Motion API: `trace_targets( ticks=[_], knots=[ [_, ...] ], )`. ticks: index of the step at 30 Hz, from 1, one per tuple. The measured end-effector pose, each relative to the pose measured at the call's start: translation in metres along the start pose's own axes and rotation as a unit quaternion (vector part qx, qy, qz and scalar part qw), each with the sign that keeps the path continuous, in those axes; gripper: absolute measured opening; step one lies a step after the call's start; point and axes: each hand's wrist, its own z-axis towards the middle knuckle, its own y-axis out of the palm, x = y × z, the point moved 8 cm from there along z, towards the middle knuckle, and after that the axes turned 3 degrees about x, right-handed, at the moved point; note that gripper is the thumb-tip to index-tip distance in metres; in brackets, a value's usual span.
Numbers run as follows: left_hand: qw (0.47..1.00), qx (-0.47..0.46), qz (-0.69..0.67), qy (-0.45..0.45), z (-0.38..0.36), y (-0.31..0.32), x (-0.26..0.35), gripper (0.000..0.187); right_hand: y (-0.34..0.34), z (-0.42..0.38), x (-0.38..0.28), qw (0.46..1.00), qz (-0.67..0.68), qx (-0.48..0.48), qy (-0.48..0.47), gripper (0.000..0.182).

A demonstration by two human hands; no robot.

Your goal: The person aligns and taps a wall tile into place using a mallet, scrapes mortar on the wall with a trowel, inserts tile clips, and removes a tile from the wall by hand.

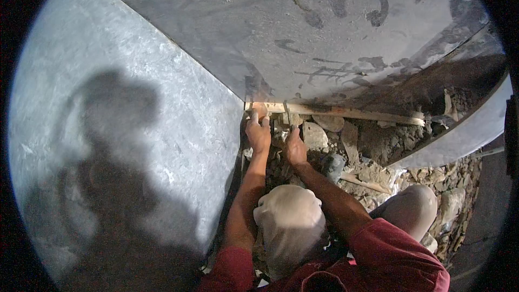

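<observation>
A long pale wooden strip runs along the foot of a large grey panel. My left hand is at the strip's left end, close to the corner, with its fingers closed on the wood. To its right, just below the strip, my right hand is closed with the thumb up. A thin dark upright piece crosses the strip right above that thumb. Whether my right fingers hold it is hidden.
A second pale grey panel stands on the left, bearing a shadow. Stones and rubble cover the ground below the strip. A curved pale sheet lies at the right. My knee is just below my hands.
</observation>
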Motion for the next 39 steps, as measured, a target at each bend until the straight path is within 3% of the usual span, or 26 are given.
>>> trace_targets(
  ticks=[4, 13, 16, 19, 22, 25, 29, 31, 34, 36, 37, 38, 39],
  knots=[
    [0.998, -0.007, 0.065, 0.004, 0.0, -0.002, 0.011, 0.048, 0.006, 0.004, 0.013, 0.994, 0.092, 0.042, 0.03, 0.073],
    [0.995, -0.043, 0.089, 0.034, 0.009, 0.001, 0.012, 0.042, 0.002, 0.004, 0.002, 0.999, -0.004, 0.054, 0.007, 0.069],
    [0.994, -0.043, 0.089, 0.046, 0.011, 0.001, 0.01, 0.041, -0.001, -0.002, -0.014, 0.996, -0.002, 0.074, -0.048, 0.056],
    [0.994, -0.049, 0.097, 0.015, 0.007, -0.002, 0.016, 0.04, 0.001, -0.009, -0.012, 0.996, -0.04, 0.077, -0.037, 0.035],
    [0.995, -0.041, 0.086, 0.005, 0.007, 0.001, 0.013, 0.041, 0.008, -0.018, 0.009, 0.988, 0.086, 0.007, 0.125, 0.019],
    [0.997, -0.046, 0.056, 0.03, 0.011, 0.007, 0.007, 0.043, -0.005, -0.023, -0.024, 0.998, 0.011, 0.046, -0.049, 0.02],
    [0.995, -0.009, 0.093, 0.022, 0.009, 0.011, 0.0, 0.047, -0.013, -0.025, -0.058, 0.993, -0.016, 0.039, -0.112, 0.02],
    [0.996, -0.045, 0.076, 0.002, 0.01, 0.012, 0.001, 0.048, -0.014, -0.024, -0.061, 0.987, -0.001, 0.048, -0.152, 0.02],
    [0.994, -0.076, 0.079, -0.01, 0.011, 0.011, 0.003, 0.049, -0.012, -0.016, -0.052, 0.998, -0.015, 0.006, -0.061, 0.021],
    [0.993, -0.105, 0.055, -0.029, 0.007, 0.003, 0.011, 0.049, -0.002, -0.02, -0.03, 0.991, -0.024, 0.004, -0.132, 0.031],
    [0.99, -0.031, 0.126, 0.051, 0.008, 0.024, -0.007, 0.05, 0.003, -0.015, -0.028, 0.987, -0.019, 0.0, -0.159, 0.035],
    [0.986, 0.024, 0.114, 0.118, -0.004, 0.037, -0.024, 0.048, 0.008, -0.016, -0.006, 0.999, 0.012, -0.018, -0.046, 0.041],
    [0.99, -0.033, 0.113, 0.079, 0.002, 0.03, -0.016, 0.047, -0.009, -0.02, -0.046, 0.988, 0.031, 0.061, -0.137, 0.044]
  ],
)
